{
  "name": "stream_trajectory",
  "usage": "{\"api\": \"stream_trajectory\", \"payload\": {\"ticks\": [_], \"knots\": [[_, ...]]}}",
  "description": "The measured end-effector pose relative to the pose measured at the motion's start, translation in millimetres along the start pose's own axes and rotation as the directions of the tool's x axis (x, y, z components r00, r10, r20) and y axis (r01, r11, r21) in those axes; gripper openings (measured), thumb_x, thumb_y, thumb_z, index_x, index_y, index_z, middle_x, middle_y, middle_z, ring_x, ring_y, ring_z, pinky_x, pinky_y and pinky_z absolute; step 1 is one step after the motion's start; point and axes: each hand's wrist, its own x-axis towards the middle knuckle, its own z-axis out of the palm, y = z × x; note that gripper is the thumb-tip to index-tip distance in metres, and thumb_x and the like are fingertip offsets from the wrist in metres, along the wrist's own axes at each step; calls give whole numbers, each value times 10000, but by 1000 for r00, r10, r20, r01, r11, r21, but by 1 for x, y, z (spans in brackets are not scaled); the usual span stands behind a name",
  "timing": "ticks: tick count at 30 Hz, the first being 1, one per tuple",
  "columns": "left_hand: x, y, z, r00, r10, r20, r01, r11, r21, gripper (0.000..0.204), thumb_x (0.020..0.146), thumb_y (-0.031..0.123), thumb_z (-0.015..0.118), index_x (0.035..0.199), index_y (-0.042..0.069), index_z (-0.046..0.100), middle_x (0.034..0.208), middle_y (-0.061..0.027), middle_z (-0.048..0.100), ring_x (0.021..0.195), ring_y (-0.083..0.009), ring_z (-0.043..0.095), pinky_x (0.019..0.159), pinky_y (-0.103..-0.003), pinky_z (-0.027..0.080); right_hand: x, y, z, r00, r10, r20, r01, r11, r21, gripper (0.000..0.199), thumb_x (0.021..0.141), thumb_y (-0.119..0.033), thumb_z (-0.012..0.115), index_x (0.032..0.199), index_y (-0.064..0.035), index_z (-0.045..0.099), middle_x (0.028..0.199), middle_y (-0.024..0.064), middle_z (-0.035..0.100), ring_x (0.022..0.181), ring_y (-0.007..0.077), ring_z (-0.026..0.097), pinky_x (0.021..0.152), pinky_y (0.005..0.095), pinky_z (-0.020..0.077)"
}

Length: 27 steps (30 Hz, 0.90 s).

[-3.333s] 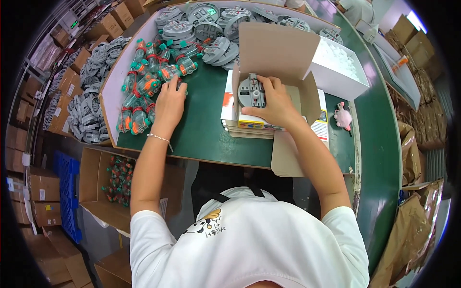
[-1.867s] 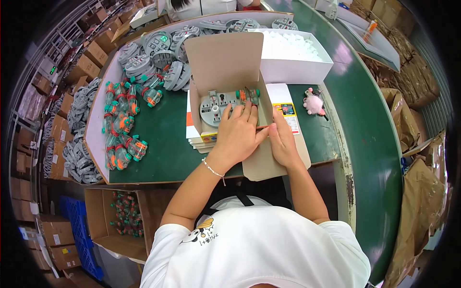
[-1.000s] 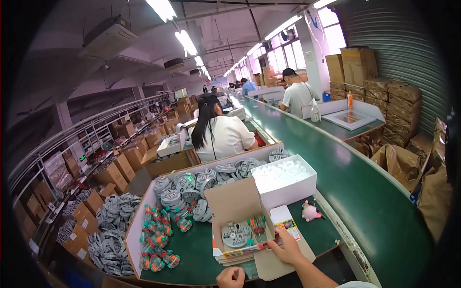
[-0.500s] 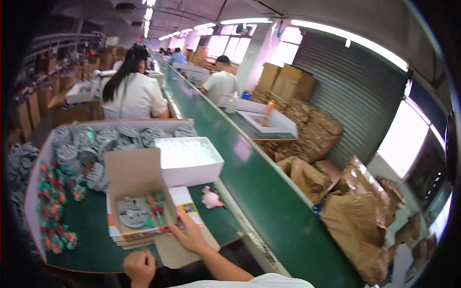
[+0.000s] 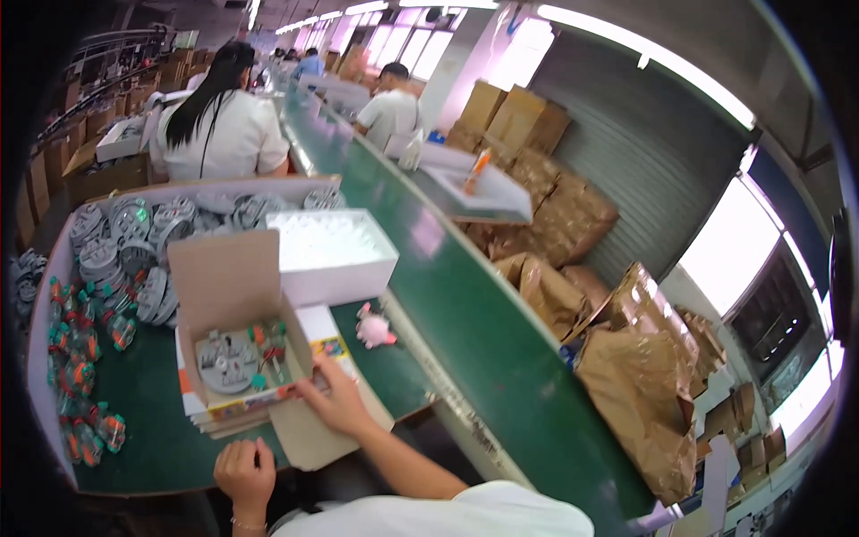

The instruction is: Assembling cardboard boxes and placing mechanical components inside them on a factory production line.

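Observation:
An open cardboard box (image 5: 199, 351) with its lid raised sits on stacked flattened cartons at the table's front. Inside are a round grey plastic part (image 5: 225, 365) and a clear, orange and green part (image 5: 268, 345). My right hand (image 5: 338, 398) grips the box's near right corner, thumb in front and fingers along the side wall. Under that hand, a cardboard flap (image 5: 309, 438) sticks out toward me. My left hand (image 5: 243, 470) is curled into a loose fist just in front of the box, apart from it, with nothing visible in it.
Grey round parts (image 5: 134, 224) and clear orange-green parts (image 5: 80, 358) fill the tray's back and left. Behind the box stands a white box (image 5: 344, 268) of white pieces; a pink pig toy (image 5: 374, 328) lies right. A green conveyor (image 5: 465, 313) runs past; a co-worker (image 5: 219, 134) sits ahead.
The whole view has shifted, so the table and box appear higher and farther left. My right hand stays at the box corner, and my left hand remains curled near the table edge.

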Motion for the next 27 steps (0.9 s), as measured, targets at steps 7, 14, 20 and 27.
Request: {"api": "stream_trajectory", "payload": {"ticks": [7,14,20,27], "knots": [[20,1,13,995,57,-82,-63,996,-67,275,835,75,690,634,71,502,616,-109,500,571,-328,522,516,-421,407,20,5,-6,997,46,-64,-37,989,142,492,866,-192,752,1283,-15,561,1161,98,611,1090,200,604,941,346,491],[4,-14,-27,957,-264,-117,211,916,-342,234,862,110,724,730,28,549,678,-101,565,576,-208,551,527,-351,416,16,-23,-4,973,220,69,-230,927,295,467,905,-222,713,1295,-17,560,1151,94,635,1047,180,628,929,335,493],[71,-23,-40,958,-163,-236,128,980,-154,344,936,210,651,1201,3,581,1085,-141,640,997,-288,567,811,-374,455,41,-54,-15,901,319,294,-313,947,-68,444,950,-197,659,1338,-21,532,1133,82,636,981,152,623,879,315,502],[85,-13,-31,950,-308,53,300,850,-434,441,942,201,632,1321,-2,536,1218,-170,618,1169,-326,506,995,-423,412,21,-72,-25,973,216,79,-228,859,458,233,969,-147,642,1165,-33,589,968,19,625,890,113,601,796,270,494]]}}
